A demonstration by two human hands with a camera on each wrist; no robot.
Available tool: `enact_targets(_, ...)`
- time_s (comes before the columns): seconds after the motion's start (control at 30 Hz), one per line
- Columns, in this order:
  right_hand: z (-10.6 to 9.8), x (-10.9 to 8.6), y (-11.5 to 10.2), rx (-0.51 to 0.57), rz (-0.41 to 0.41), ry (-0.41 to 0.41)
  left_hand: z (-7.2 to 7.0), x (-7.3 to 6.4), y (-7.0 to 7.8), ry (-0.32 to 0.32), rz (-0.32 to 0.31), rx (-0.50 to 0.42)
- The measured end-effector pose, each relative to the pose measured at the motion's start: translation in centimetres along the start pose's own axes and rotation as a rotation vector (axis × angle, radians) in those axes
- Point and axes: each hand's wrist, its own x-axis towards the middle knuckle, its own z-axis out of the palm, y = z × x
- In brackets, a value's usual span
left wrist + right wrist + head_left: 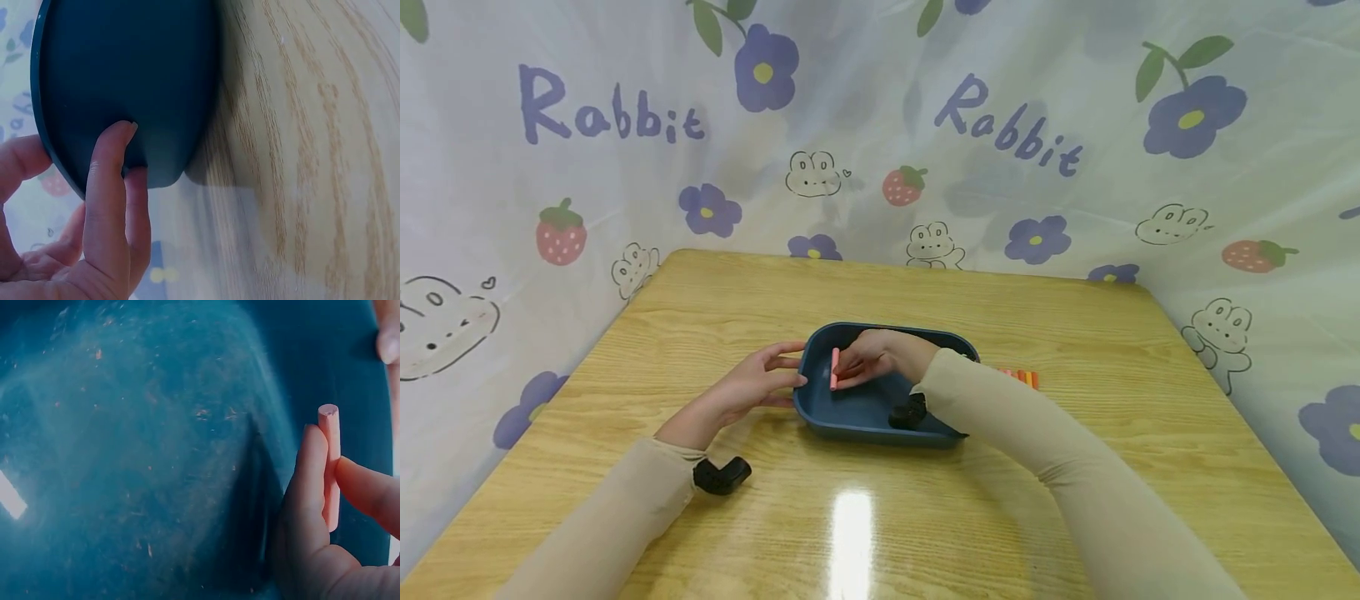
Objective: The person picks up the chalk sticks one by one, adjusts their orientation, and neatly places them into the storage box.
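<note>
A pink chalk stick [834, 369] stands out inside a dark blue tray [880, 434], near its left end. My right hand [874, 357] reaches into the tray and pinches the stick between thumb and fingers. The right wrist view shows the chalk [332, 472] held along its length, with its flat end uncovered. At the tray's left end, my left hand [760, 382] touches the outer wall and rim with spread fingers. Up close, the left wrist view shows those fingers [105, 194] against the blue wall.
Several red, orange and yellow sticks [1028, 379] lie on the wooden table [737, 292] right of the tray, partly hidden by my right arm. Small crumbs speckle the tray's floor [150, 444]. A printed cloth [865, 100] hangs behind the table.
</note>
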Motion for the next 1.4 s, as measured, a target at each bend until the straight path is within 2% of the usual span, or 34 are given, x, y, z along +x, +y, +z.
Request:
enact_targets(0.27,0.5,0.2,0.2,0.039,0.038,-0.011,0.2,0.0,0.0,0.01,-0.011,0.004)
enact_targets(0.57,0.0,-0.3,0.0,-0.028,0.022,-0.068,0.2,0.1,0.1,0.016,-0.019,0.002)
enact_targets(0.77,-0.4,-1.3,-0.4,-0.048,-0.046,-0.127,0.3,0.1,0.1,0.024,-0.021,0.004)
enact_targets(1.07,-0.4,-3.8,-1.0,-0.027,-0.15,-0.154,0.1,-0.1,0.0,0.03,-0.022,0.011)
enact_targets(1.23,-0.7,-5.5,-0.7,-0.078,-0.209,-0.179,0.2,-0.2,0.1,0.038,-0.024,0.021)
enact_targets(1.4,-1.9,-7.4,-0.1,-0.111,-0.255,-0.193,0.4,0.0,0.2,0.041,-0.021,0.025)
